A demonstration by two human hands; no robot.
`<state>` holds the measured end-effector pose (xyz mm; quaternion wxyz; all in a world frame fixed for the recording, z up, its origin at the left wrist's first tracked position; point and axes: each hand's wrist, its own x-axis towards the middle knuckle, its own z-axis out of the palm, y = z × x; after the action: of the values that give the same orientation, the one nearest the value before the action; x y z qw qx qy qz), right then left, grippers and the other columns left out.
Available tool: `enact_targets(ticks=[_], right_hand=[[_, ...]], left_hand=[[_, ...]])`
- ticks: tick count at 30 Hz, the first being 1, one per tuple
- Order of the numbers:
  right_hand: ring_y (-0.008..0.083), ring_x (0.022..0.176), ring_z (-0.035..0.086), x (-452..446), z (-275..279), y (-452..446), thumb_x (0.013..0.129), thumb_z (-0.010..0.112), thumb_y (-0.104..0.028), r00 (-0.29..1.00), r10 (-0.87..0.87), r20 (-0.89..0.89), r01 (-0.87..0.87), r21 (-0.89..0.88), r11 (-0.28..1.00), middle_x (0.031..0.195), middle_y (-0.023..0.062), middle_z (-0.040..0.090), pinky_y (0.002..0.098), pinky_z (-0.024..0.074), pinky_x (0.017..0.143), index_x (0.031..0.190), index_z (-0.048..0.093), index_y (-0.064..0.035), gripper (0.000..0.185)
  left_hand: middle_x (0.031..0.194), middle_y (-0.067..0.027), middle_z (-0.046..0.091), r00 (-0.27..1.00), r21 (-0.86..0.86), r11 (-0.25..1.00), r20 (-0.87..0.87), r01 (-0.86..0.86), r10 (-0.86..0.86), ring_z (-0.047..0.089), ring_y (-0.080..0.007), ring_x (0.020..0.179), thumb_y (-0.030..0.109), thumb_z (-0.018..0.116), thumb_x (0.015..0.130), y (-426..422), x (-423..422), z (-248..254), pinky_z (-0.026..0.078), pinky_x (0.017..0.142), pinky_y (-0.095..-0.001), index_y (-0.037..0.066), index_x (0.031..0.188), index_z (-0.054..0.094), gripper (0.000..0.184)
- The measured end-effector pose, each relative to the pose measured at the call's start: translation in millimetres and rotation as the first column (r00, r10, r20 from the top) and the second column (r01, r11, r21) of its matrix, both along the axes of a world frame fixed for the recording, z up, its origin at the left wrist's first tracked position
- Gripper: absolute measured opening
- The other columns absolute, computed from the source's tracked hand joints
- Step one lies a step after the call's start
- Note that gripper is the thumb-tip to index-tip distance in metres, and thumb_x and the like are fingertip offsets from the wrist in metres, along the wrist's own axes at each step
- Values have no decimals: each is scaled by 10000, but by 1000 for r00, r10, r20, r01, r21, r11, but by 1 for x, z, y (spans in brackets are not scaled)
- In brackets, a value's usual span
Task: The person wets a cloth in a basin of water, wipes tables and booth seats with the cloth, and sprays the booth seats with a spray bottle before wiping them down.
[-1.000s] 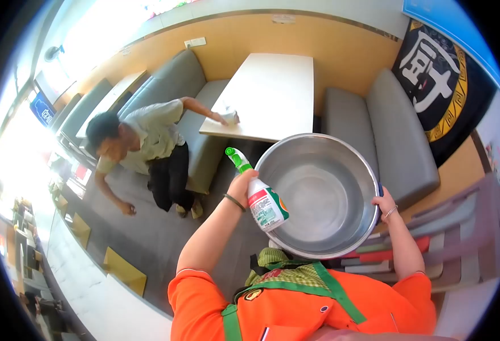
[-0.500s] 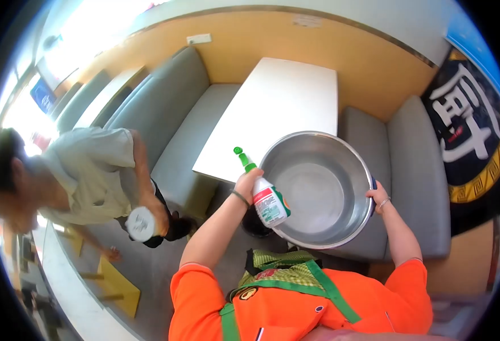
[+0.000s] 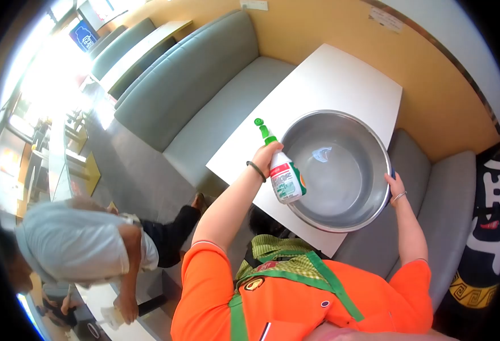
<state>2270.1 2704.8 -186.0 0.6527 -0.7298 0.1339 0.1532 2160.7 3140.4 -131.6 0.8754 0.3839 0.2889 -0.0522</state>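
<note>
Over the last second the metal basin (image 3: 338, 190) has shifted from the white tabletop's (image 3: 341, 79) near edge to overlap much of it in view, though whether they touch cannot be told. The co-worker in the pale shirt (image 3: 73, 241), at the tabletop a second ago, is now well apart at lower left, leaving this booth's near side to the wearer. Both arms reach forward: the left hand (image 3: 268, 159) has its fingers wrapped around the spray bottle (image 3: 287, 181) beside the basin; the right hand's (image 3: 395, 187) fingers grasp the basin's opposite rim.
</note>
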Motion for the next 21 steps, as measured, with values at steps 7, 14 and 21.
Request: enact_targets(ticks=[7,14,21], right_hand=[[181,944,543,24,-12,1,908,410,-410,997,-79,-10,78,-26,997,1068,89,564,304,434,818,1169,491,-3,491],[186,1008,518,-45,4,-8,911,466,-280,930,-341,137,364,-223,904,1137,87,545,304,417,848,1218,460,-1,415],[216,924,560,-249,-18,125,867,525,-191,897,-438,-54,409,-273,871,969,125,604,321,447,786,1127,513,26,339]], left_hand=[[792,-138,526,998,14,999,-27,52,-52,584,-260,673,116,555,777,18,36,2,529,612,-423,-5,978,429,266],[1111,-158,503,967,190,979,228,73,-116,567,-228,901,96,564,775,94,38,16,503,754,-357,-54,1130,420,411],[812,-96,582,949,574,809,169,125,-266,555,-153,732,169,554,843,202,-30,19,462,667,-285,24,940,497,183]])
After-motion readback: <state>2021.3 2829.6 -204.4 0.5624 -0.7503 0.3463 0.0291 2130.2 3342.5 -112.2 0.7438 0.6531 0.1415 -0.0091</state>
